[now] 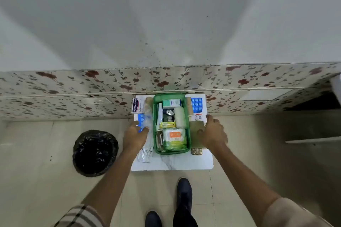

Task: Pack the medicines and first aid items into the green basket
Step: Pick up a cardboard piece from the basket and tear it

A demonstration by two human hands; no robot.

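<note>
The green basket (188, 127) stands on a white board (184, 164). It holds a white-green box (171, 103), a white bandage roll (180, 117), a yellow box (167, 125) and a cotton-bud pack (173, 137). My left hand (135, 135) is left of the basket, its fingertips pinched on a blue blister strip (140, 119) next to a clear plastic bag (149, 125). My right hand (212, 131) is right of the basket, fingers spread over a flat olive packet (196, 127). A Hansaplast box (136, 105) lies at the far left.
A blue blister pack (196, 105), a small white sachet (199, 116), a gold blister (196, 151), a clear strip (145, 156) and two beige rolls (188, 105) lie around the basket. A black bin bag (95, 153) sits on the floor to the left. A floral-covered ledge runs behind.
</note>
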